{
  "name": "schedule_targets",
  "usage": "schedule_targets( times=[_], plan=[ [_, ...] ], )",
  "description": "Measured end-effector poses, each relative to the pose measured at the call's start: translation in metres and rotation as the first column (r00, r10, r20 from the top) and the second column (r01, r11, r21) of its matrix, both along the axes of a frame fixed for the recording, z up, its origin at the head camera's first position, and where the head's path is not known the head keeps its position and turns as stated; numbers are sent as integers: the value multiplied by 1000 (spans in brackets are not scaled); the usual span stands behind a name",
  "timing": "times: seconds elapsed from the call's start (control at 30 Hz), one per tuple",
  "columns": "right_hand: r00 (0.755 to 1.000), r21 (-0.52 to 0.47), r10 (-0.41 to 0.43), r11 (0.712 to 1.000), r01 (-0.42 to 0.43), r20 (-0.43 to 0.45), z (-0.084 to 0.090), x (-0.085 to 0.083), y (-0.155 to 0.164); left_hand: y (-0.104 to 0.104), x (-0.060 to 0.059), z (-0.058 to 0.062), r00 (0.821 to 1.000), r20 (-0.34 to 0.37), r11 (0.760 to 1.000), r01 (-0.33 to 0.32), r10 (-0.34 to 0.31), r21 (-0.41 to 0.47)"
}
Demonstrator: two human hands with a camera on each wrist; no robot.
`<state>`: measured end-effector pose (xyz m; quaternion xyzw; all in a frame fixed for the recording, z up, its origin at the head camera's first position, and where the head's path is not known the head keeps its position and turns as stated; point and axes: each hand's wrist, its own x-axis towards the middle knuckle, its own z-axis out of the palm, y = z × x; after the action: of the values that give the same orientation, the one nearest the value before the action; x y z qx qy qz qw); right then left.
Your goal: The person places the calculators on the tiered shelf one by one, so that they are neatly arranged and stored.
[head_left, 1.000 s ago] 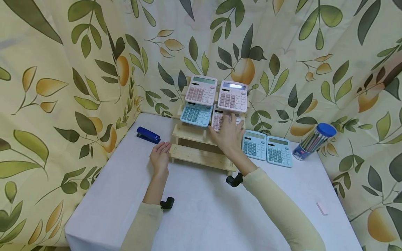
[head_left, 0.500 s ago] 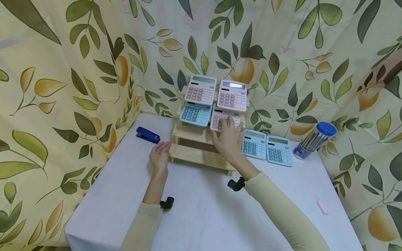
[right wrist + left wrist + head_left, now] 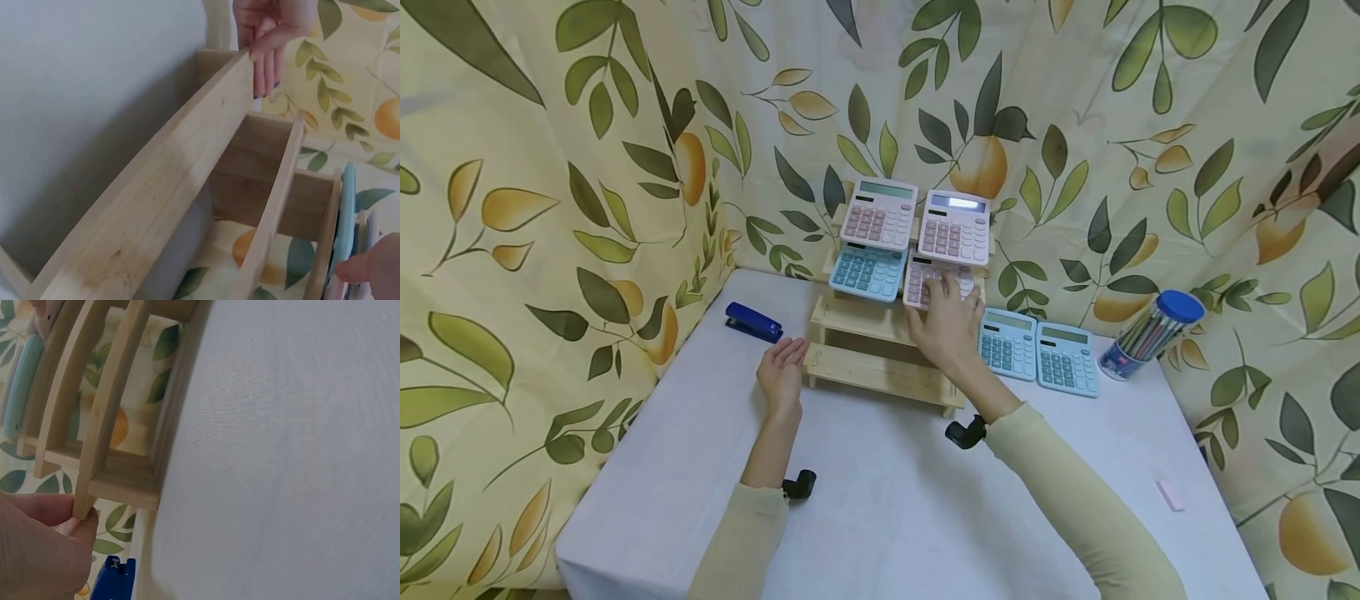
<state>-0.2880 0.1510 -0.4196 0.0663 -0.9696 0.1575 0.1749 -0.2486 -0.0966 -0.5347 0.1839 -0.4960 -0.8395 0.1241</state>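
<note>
My right hand (image 3: 949, 327) is at the lower pink calculator (image 3: 917, 283), with its fingers curved over the keys and its thumb at the front edge. This calculator leans on an upper step of the stepped wooden rack (image 3: 880, 372), beside a blue calculator (image 3: 868, 273). Two more pink calculators (image 3: 880, 215) stand on the top step. My left hand (image 3: 781, 377) pinches the left end of the rack's lowest board between thumb and fingers, as the left wrist view shows. In the right wrist view, the right thumb (image 3: 354, 270) overlaps the calculators' edges.
Two blue calculators (image 3: 1007, 343) lie on the white-covered table (image 3: 880, 500) right of the rack. Further right stands a blue-lidded tub of pens (image 3: 1146, 337). A blue stapler (image 3: 754, 322) lies left of the rack, and a small pink block (image 3: 1169, 495) near the right edge.
The right thumb has come in to the lower pink calculator's front edge, and that calculator has shifted slightly forward, then back. The left hand keeps its place on the rack.
</note>
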Motion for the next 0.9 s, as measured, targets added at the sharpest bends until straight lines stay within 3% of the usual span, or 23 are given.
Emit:
schedule_targets(
  times=[0.33,0.9],
  plan=[
    [1000,-16,6,1000,-6,-13,1,4,11,3,1,0,1000,-1,1000,-12,12,-22],
    [999,-57,-5,998,3,-49,11,40,61,4,2,-1,1000,12,998,-11,12,-66]
  ],
)
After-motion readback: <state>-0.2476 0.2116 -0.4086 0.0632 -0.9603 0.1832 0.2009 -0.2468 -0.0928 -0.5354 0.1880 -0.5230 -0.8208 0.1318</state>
